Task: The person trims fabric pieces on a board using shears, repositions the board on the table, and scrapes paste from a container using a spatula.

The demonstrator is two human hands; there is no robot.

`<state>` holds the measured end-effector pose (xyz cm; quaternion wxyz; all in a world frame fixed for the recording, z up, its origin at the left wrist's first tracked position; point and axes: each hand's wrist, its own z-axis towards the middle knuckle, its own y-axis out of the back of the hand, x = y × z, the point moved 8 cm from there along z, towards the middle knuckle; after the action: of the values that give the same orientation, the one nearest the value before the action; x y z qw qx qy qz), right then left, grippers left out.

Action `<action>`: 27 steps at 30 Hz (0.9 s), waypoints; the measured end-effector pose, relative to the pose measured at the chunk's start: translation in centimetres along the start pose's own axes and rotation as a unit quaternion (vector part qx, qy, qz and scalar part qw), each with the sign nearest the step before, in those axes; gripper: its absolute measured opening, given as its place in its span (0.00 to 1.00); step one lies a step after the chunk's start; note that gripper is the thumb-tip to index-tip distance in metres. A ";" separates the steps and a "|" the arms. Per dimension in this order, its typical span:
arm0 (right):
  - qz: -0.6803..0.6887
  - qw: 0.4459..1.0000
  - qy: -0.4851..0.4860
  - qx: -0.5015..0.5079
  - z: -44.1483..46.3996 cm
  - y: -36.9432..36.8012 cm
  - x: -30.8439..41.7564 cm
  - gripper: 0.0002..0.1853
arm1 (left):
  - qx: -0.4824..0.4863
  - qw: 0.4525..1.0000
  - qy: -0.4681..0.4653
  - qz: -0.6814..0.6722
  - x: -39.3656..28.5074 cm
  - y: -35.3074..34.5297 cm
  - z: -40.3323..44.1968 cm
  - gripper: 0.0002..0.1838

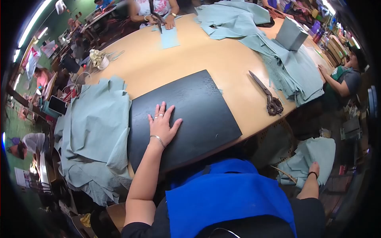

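Note:
My left hand (162,126), with rings and a bracelet, lies flat with fingers spread on a large black board (194,107) at the table's near edge. Low on the right, off the table, my right hand (313,169) grips a pale grey-green leather-like sheet (319,152); its fingers are partly hidden by the folds. To the left of the board, a stack of similar grey-green sheets (97,123) hangs over the table edge. Large dark scissors (266,94) rest on the table to the right of the board, touched by neither hand.
More grey-green sheets (278,59) cover the table's right side, with a grey box (291,33) on them. Across the tan table (158,63), a person cuts a pale piece (170,37) with scissors. Another person (345,75) sits at the right. A white cup (102,62) stands far left.

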<state>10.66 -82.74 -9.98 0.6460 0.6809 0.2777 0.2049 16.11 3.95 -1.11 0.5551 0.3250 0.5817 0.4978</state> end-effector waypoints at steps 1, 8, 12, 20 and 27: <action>0.053 0.998 -0.024 -0.029 1.0 0.3 -1.0 0.17 | 0.001 1.000 -0.001 -0.002 0.0 0.0 0.0 0.32; 0.177 0.961 0.142 -0.161 0.9 5.2 6.5 0.29 | 0.000 1.000 0.001 0.000 -0.2 0.1 0.0 0.32; 0.326 0.782 0.475 -0.236 -12.3 14.9 27.5 0.16 | -0.007 1.000 -0.001 0.013 -0.2 0.0 0.0 0.32; 0.372 0.568 0.731 0.064 -32.1 12.6 55.7 0.23 | -0.014 1.000 -0.005 0.018 -0.1 -0.1 0.0 0.32; 0.352 0.599 0.700 0.165 -32.9 10.6 58.5 0.15 | -0.017 1.000 -0.006 -0.001 -0.2 0.3 -0.1 0.32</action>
<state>35.48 -20.05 -1.40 0.0081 0.4692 0.4126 0.7807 16.03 3.81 -0.74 0.5645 0.3182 0.5697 0.5054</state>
